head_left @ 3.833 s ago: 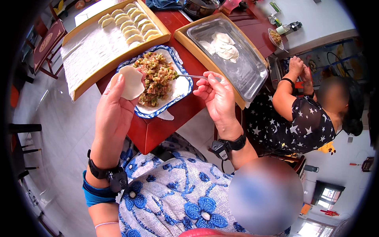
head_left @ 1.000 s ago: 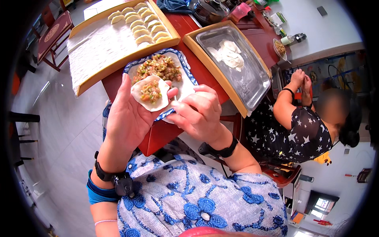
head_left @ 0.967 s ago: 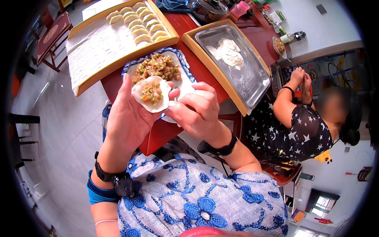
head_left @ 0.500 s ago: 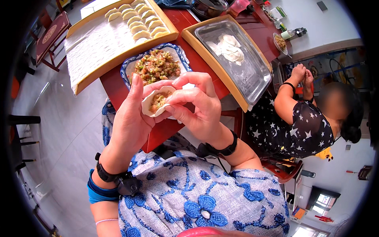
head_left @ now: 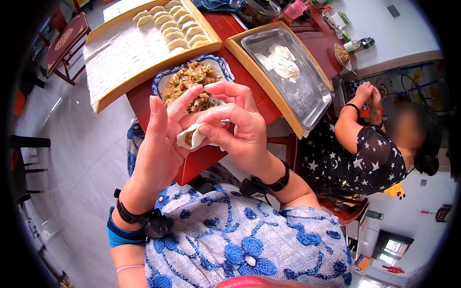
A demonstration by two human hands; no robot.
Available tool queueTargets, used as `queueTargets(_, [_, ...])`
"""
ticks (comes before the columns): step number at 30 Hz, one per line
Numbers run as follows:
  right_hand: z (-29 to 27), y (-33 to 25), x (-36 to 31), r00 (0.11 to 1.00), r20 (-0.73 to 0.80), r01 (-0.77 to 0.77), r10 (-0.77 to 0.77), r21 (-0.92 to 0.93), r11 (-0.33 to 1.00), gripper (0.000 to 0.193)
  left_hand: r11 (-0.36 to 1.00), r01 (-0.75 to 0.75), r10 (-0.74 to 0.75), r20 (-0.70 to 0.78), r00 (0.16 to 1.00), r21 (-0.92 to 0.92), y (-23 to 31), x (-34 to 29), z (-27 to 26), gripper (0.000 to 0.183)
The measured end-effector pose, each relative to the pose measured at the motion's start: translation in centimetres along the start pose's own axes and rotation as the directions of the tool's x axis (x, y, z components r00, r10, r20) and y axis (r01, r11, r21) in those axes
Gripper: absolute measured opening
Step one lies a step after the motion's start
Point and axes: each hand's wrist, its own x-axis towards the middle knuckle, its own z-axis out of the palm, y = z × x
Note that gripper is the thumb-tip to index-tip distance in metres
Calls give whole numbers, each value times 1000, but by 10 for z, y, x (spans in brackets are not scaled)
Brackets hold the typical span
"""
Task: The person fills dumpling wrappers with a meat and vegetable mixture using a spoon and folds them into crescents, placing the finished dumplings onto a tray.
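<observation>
A half-folded dumpling (head_left: 196, 137) is held between my two hands over the near edge of the table. Its white wrapper is pinched together on the right, while filling still shows on the left. My left hand (head_left: 162, 137) supports it on the fingers, thumb pointing up. With thumb and forefinger, my right hand (head_left: 244, 127) pinches the wrapper's edge. Just beyond my fingers lies a blue-and-white dish (head_left: 227, 72) of chopped filling (head_left: 189, 79), partly hidden by them.
At the far left a cardboard tray (head_left: 113, 57) holds rows of finished dumplings (head_left: 175, 36). To the right, a metal tray (head_left: 307, 98) with loose wrappers (head_left: 282, 63) sits in a box. Another person (head_left: 355, 144) sits at the right, hands together. A chair (head_left: 67, 45) stands far left.
The wrapper has gone from an open cup to folded over on its right side. My right fingers have closed its edges together, and my left forefinger has straightened.
</observation>
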Motion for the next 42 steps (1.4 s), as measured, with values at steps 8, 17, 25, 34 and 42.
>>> queueTargets(8, [15, -15, 11, 961, -164, -123, 224, 471, 873, 11, 813, -490, 464, 159, 871, 313, -22, 10, -16, 96])
queueTargets(17, [11, -37, 14, 984, -89, -125, 154, 272, 954, 11, 60, -696, 661, 494, 564, 715, -9, 20, -25, 77])
queueTargets(25, [36, -21, 7, 994, 23, -92, 105, 695, 713, 54, 13, -661, 848, 341, 405, 751, -7, 14, -3, 82])
queueTargets(34, [30, -34, 9, 993, 84, -111, 88, 331, 937, 44, -82, -626, 843, 389, 372, 776, -15, 20, -13, 69])
queueTargets(42, [24, -32, 14, 1000, 14, -13, 11, 108, 994, 29, 2, -642, 783, 398, 478, 767, -13, 19, -12, 66])
